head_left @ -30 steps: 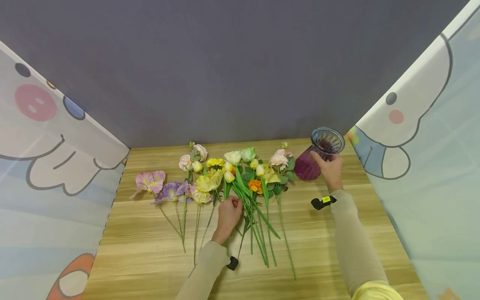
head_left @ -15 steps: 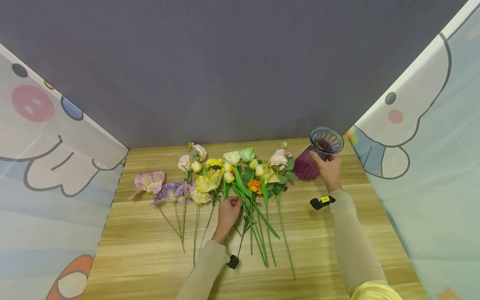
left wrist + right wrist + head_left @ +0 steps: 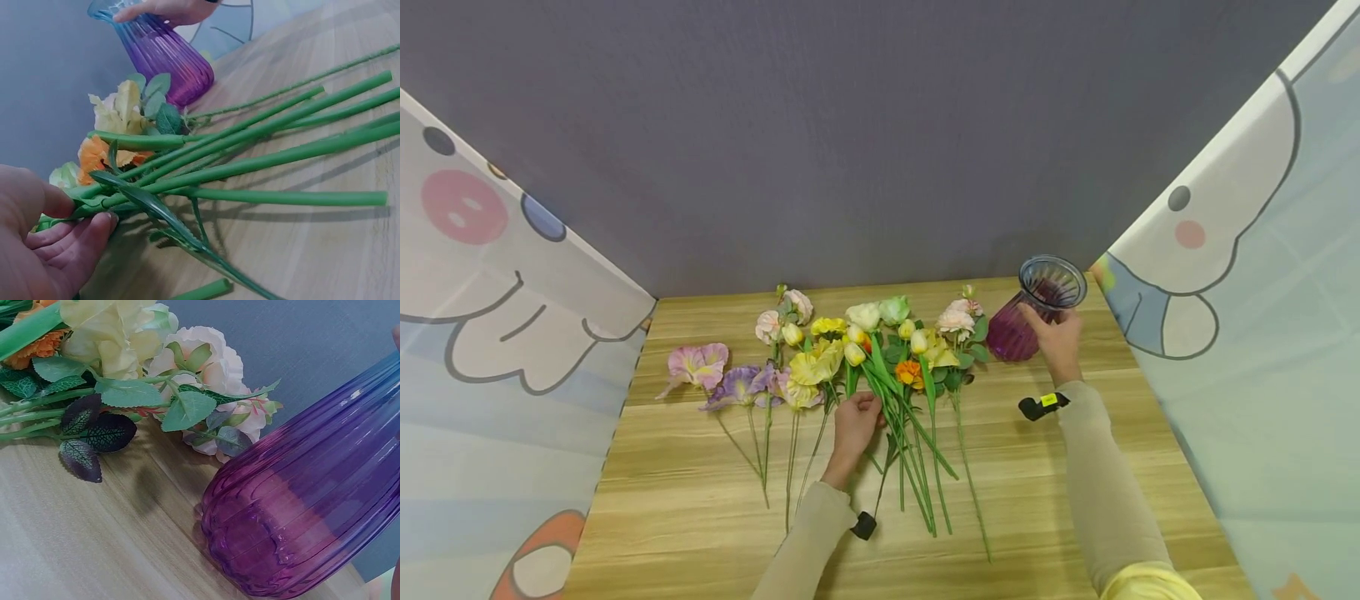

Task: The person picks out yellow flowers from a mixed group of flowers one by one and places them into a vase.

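My left hand (image 3: 854,425) pinches the green stems (image 3: 262,134) of some yellow-and-white tulips (image 3: 854,353) near their leaves. These stems lie crossed over other flowers in the middle of the table. At the right, my right hand (image 3: 1060,346) grips the neck of a ribbed glass vase (image 3: 1011,333). Its colour runs from blue at the flared rim to purple at the base. The vase leans, mouth toward the upper right, and its lower edge is at the tabletop in the right wrist view. No stem shows inside it.
An orange flower (image 3: 910,374), pale pink roses (image 3: 957,318) and yellow blooms lie around the tulips. Purple irises (image 3: 741,385) and a pink flower (image 3: 698,364) lie to the left. A dark wall (image 3: 865,167) stands behind the wooden table (image 3: 700,533), with cartoon-printed sheets on both sides.
Almost nothing differs. Both hands keep their holds on the tulip stems and the vase, and the head view shifts very slightly.
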The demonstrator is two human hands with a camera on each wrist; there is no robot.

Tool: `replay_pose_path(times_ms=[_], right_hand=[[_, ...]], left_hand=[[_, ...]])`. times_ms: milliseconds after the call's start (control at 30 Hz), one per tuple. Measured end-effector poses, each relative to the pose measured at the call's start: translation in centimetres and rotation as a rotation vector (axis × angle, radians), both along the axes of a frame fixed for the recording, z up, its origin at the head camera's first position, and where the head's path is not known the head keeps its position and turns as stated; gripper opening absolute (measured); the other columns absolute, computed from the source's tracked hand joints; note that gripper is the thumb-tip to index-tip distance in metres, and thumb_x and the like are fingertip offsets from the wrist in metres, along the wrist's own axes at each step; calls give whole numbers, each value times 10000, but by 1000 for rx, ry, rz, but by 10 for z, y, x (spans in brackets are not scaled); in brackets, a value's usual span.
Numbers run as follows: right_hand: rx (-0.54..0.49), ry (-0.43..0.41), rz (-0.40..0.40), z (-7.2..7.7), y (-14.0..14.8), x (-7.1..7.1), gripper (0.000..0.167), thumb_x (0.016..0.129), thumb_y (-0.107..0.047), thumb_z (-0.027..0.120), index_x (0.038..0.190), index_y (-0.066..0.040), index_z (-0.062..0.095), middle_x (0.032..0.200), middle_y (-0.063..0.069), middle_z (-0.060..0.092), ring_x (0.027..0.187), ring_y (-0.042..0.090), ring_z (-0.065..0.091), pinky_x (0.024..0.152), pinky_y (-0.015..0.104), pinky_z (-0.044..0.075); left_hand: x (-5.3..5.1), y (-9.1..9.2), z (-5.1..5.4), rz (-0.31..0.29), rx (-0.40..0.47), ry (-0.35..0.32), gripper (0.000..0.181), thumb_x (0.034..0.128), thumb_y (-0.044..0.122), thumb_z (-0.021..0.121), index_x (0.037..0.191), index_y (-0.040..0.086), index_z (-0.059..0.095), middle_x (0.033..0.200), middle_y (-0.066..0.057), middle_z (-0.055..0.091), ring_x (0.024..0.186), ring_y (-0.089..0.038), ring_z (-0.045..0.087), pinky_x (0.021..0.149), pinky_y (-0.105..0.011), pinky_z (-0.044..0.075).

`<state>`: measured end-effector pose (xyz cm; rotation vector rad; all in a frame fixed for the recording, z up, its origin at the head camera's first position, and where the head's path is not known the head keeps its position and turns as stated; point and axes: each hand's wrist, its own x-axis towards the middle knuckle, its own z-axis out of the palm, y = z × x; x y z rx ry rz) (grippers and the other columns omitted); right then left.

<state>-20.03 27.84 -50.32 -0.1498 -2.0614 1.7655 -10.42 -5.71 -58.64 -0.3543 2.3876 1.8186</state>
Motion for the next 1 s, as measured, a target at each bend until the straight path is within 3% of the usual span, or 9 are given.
replay_pose_path(times_ms=[167, 333, 467, 633, 767, 1000], right_hand=[[0, -12, 1, 1, 0, 1, 400, 888, -132, 817, 1223, 39, 680, 1028, -156, 692, 1008, 38, 620, 941, 194, 476], [-8, -23, -4, 2, -1, 2, 376, 878, -127, 823, 1213, -9, 700, 1032, -150, 698, 1012, 37, 618, 926, 184, 468], [-19, -22, -10, -4, 2, -2, 361, 877, -130, 825, 1199, -20, 707, 1026, -150, 698, 1010, 38, 620, 937, 186, 466], [-23, -37, -32, -24, 12, -13, 386, 875, -137, 831, 1221, -29, 698, 1040, -158, 693, 1029, 39, 618, 956, 187, 463], [-17, -40, -38, -28, 14, -15, 421, 874, -148, 837, 1252, -35, 692, 1064, -145, 694, 1043, 46, 613, 957, 189, 461], [-25, -3, -23, -23, 10, -12, 440, 880, -128, 826, 1256, 42, 671, 1056, -146, 693, 1030, 43, 614, 962, 187, 460]], left_hand=[[0, -3, 8, -17, 60, 39, 326, 1018, 114, 625, 1234, -128, 653, 841, -165, 739, 675, -233, 731, 582, -220, 558], [-5, -5, 23, 9, 147, 79, 335, 1014, 115, 628, 1260, -111, 644, 985, -212, 742, 704, -215, 733, 679, -374, 632], [-12, -7, 39, 14, 176, 164, 309, 1015, 89, 634, 1245, -116, 650, 1045, -281, 724, 722, -205, 733, 739, -470, 629], [-22, -8, 57, -38, 144, 250, 289, 1027, 36, 607, 1249, -146, 629, 1025, -336, 698, 777, -407, 727, 684, -303, 629], [-30, -10, 76, -78, 140, 274, 292, 1029, 5, 584, 1255, -178, 607, 1024, -340, 690, 853, -544, 683, 661, -180, 580], [-44, -14, 107, -73, 162, 390, 271, 1031, 39, 602, 1247, -123, 635, 1038, -304, 698, 821, -445, 713, 679, -182, 583]])
